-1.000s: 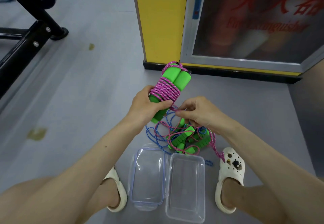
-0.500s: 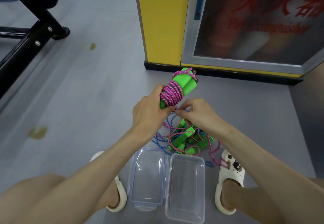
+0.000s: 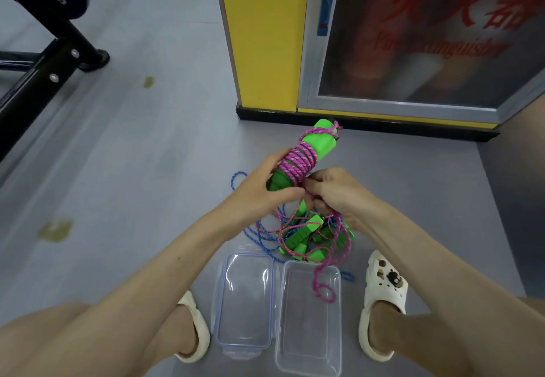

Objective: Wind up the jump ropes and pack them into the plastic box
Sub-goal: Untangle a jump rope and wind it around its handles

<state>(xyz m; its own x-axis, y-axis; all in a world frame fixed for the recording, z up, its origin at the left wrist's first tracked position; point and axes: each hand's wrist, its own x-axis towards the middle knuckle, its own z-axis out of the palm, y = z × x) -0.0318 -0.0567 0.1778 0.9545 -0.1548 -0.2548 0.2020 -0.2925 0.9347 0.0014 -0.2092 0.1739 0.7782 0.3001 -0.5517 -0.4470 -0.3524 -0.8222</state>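
Hands are meeting over the grey floor [image 3: 153, 170]. The left hand [image 3: 259, 192] is gripping the green handles [image 3: 306, 155] of a jump rope, with pink rope [image 3: 299, 162] wrapped around them, tips pointing to 1 o'clock. The right hand [image 3: 336, 192] is pinching the loose pink rope just beside the wraps. At 6 o'clock from the hands, a tangled pile of jump ropes [image 3: 306, 236] is lying on the floor. Below it, the clear plastic box [image 3: 309, 362] is sitting open, its lid [image 3: 244, 341] at 9 o'clock beside it. A pink rope end [image 3: 323, 291] is dangling over the box.
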